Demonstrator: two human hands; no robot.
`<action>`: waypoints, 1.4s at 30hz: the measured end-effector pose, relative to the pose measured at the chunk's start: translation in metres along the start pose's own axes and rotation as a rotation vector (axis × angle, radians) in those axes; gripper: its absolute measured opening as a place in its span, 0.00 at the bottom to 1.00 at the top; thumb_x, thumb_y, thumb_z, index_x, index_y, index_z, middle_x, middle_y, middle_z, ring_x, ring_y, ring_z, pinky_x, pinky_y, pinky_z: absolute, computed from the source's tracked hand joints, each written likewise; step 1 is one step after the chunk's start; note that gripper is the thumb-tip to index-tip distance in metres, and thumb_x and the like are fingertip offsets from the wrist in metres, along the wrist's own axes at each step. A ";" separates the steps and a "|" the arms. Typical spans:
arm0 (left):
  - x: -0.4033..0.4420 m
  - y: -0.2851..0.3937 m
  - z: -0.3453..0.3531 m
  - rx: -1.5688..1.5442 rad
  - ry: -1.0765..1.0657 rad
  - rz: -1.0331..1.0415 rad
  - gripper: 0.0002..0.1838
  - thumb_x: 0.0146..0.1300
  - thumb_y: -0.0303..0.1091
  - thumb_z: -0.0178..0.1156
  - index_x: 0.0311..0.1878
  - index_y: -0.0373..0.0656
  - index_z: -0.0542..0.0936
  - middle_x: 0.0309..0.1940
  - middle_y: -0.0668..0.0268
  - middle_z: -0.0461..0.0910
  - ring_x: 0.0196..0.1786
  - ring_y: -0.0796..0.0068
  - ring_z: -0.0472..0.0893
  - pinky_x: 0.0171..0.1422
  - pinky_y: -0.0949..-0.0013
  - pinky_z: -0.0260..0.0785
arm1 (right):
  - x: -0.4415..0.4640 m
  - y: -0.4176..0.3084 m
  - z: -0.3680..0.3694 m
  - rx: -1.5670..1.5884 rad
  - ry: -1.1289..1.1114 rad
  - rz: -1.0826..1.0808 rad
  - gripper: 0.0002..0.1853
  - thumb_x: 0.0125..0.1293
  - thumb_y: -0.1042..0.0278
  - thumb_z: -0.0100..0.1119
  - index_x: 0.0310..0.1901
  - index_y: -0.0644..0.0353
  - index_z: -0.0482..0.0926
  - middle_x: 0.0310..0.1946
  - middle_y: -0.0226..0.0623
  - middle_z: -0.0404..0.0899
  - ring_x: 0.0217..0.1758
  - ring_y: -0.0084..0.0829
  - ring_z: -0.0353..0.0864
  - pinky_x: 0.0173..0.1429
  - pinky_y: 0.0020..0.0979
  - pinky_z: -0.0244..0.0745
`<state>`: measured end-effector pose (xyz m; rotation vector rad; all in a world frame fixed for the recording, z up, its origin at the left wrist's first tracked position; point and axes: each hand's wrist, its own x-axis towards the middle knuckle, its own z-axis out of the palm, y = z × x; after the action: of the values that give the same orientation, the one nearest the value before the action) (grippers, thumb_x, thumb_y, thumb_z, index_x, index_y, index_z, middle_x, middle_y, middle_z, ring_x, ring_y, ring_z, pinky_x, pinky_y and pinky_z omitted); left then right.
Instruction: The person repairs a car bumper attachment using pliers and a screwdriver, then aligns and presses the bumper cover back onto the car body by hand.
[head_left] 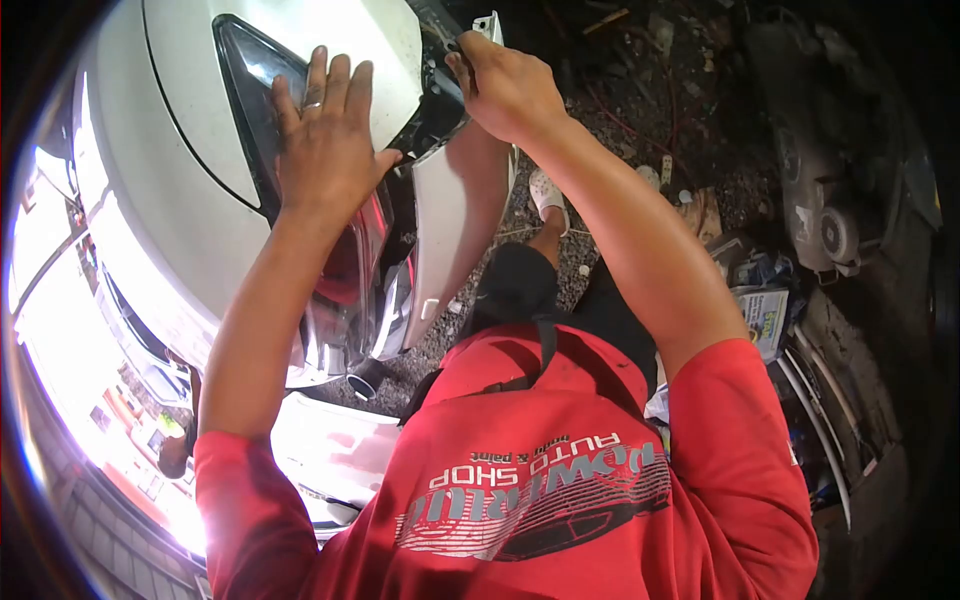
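My left hand (330, 145) lies open on a white car (180, 110), its fingers spread flat over a dark-edged tail light (345, 265). A ring shows on one finger. My right hand (508, 88) is closed at the upper edge of a white bumper cover (462, 195), its fingers curled and partly hidden. Between the bumper cover and the car body, a dark gap shows near the right hand.
A dark car part (835, 190) stands at the right. A printed package (765, 315) and long pipes (820, 430) lie below it. Gravel (600, 150) covers the ground around my white shoe (546, 192). Another person's head (174, 457) shows at the lower left.
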<state>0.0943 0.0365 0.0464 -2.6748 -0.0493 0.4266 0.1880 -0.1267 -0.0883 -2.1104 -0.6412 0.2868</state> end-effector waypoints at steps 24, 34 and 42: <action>-0.083 0.091 0.100 -0.457 0.168 0.496 0.31 0.57 0.49 0.71 0.63 0.45 0.82 0.63 0.58 0.78 0.77 0.55 0.75 0.92 0.36 0.40 | 0.018 0.035 0.021 0.731 -0.021 0.182 0.19 0.82 0.50 0.52 0.50 0.58 0.83 0.45 0.57 0.88 0.53 0.64 0.85 0.58 0.56 0.78; -0.085 0.084 0.095 -0.551 0.223 0.446 0.32 0.54 0.55 0.72 0.60 0.50 0.84 0.59 0.58 0.78 0.77 0.53 0.76 0.90 0.32 0.42 | -0.009 0.065 -0.071 1.074 -0.327 0.286 0.19 0.83 0.52 0.55 0.36 0.57 0.80 0.25 0.23 0.73 0.29 0.18 0.69 0.34 0.27 0.65; -0.095 0.128 0.060 -0.736 0.291 -0.223 0.40 0.63 0.37 0.71 0.74 0.27 0.70 0.76 0.29 0.61 0.80 0.27 0.64 0.82 0.33 0.58 | 0.001 0.074 -0.101 1.120 -0.881 0.400 0.19 0.82 0.52 0.55 0.32 0.53 0.77 0.25 0.17 0.67 0.26 0.12 0.59 0.30 0.23 0.53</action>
<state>-0.0189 -0.0642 -0.0315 -3.3625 -0.4995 -0.0862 0.2571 -0.2315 -0.0896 -0.9201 -0.3531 1.4604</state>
